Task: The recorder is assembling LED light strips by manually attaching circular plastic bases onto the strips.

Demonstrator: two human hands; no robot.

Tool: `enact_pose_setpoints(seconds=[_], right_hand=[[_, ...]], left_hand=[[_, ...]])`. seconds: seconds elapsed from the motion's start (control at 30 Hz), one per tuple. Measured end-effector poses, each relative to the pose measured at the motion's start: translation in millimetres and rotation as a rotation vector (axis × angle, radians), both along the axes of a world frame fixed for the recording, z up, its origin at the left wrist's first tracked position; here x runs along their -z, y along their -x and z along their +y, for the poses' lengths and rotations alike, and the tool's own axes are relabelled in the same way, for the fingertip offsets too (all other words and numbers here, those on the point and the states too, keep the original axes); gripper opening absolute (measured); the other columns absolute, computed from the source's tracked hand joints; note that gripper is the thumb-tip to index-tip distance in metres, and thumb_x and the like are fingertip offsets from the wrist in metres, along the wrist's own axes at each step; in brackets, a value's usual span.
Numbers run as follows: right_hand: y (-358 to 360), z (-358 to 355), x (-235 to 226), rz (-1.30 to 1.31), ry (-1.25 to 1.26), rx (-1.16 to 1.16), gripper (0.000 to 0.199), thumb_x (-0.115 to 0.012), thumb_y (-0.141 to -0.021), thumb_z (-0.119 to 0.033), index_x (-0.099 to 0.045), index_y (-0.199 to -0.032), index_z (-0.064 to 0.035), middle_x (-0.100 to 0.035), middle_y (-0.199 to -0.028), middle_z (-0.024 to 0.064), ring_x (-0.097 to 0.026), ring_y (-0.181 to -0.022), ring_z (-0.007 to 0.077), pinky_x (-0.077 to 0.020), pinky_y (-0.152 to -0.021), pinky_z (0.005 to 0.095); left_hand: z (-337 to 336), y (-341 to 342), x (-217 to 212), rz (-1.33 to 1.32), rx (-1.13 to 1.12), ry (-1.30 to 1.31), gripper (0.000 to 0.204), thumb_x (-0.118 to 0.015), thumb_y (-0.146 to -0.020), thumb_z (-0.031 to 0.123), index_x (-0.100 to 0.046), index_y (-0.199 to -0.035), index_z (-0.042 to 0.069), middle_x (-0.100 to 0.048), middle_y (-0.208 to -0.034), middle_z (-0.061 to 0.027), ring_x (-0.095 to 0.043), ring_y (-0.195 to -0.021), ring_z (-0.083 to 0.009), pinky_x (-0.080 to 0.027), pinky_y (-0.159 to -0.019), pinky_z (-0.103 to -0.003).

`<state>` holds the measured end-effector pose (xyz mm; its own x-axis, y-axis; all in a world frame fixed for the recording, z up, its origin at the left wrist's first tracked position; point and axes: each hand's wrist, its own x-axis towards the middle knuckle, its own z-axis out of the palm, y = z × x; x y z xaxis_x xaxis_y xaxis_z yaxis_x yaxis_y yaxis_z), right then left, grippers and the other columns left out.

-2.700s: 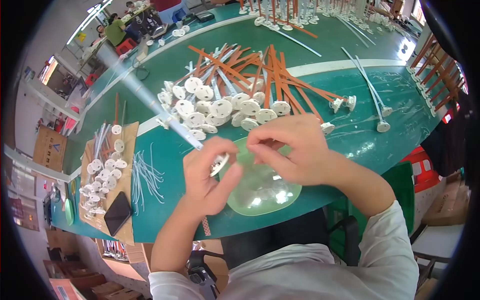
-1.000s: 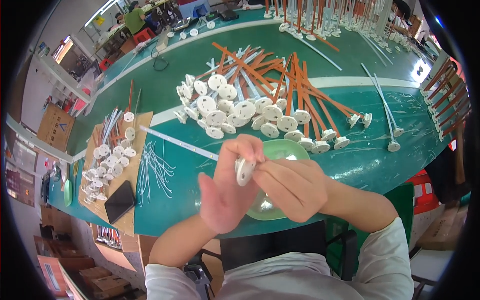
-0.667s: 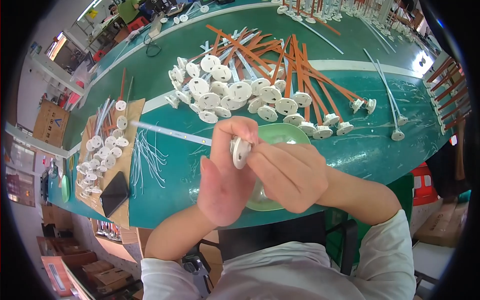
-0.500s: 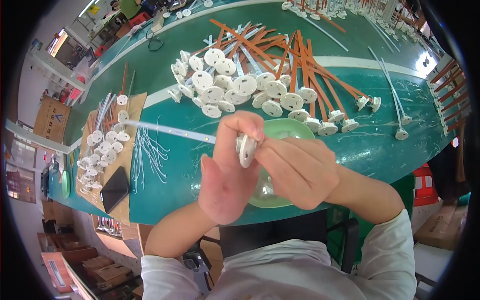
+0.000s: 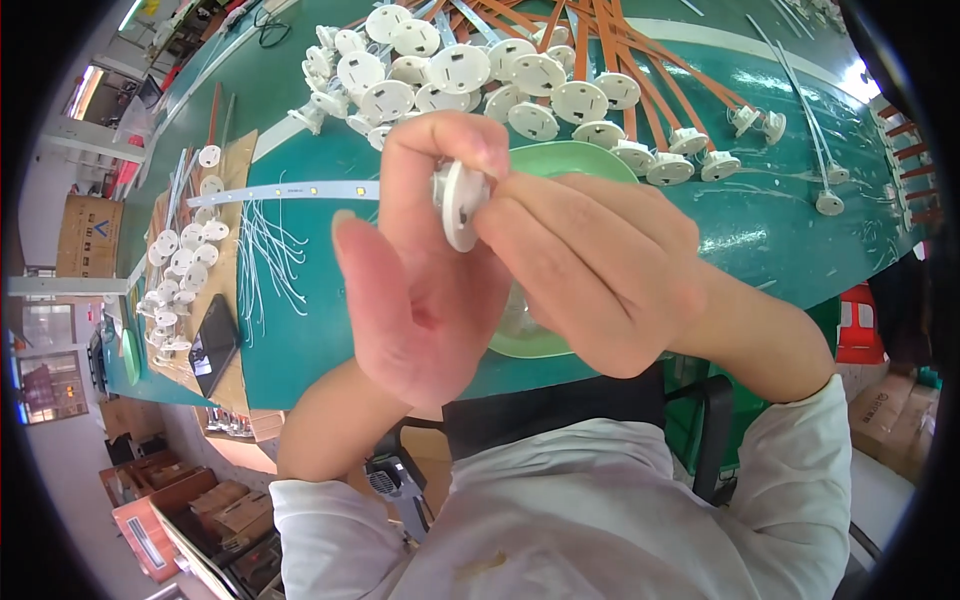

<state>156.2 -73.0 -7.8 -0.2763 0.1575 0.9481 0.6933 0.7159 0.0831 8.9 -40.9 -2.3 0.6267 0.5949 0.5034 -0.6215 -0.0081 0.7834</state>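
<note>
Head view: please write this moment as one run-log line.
left hand: holds white disc | right hand: pinches it | below: green dish | strip attached

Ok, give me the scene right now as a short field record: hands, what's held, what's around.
left hand: raised, fingertips pinching a white cap
right hand: fingers on the cap's other side
strip: thin white strip running from the cap out to the left
bowl: green, on the table behind the hands
table: green top
pile: white caps on orange strips, far side
phone: dark, on cardboard at left

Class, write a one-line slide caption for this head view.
Both hands, left and right, grip a white round cap above a green dish.
</note>
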Motion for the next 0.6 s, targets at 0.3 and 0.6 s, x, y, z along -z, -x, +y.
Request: enact_pose_setpoints(seconds=[0.3,0.6], right_hand=[[-2,1,-10,-0.008,0.009,-0.022,0.025,-0.062,-0.065,0.001,-0.065,-0.089,0.0086,-0.066,-0.081,0.0153,-0.063,-0.059,0.0233,-0.0521,-0.048,0.0277],[-19,-31,-40,0.066,0.16,-0.021,0.047,-0.075,-0.061,-0.009,-0.065,-0.105,0.0004,-0.062,-0.114,0.0196,-0.066,-0.081,0.0248,-0.0542,-0.069,0.0334]], left_hand=[[-1,-1,-3,0.058,-0.155,-0.028,0.068,-0.022,-0.097,0.065,-0.038,-0.121,0.004,-0.039,-0.111,-0.0072,-0.038,-0.1,-0.015,-0.028,-0.093,-0.03],[-21,-6,-30,0.512,-0.456,-0.25,0.078,-0.037,-0.095,0.066,-0.022,-0.146,0.009,-0.038,-0.138,-0.0101,-0.044,-0.123,-0.0218,-0.036,-0.101,-0.037]])
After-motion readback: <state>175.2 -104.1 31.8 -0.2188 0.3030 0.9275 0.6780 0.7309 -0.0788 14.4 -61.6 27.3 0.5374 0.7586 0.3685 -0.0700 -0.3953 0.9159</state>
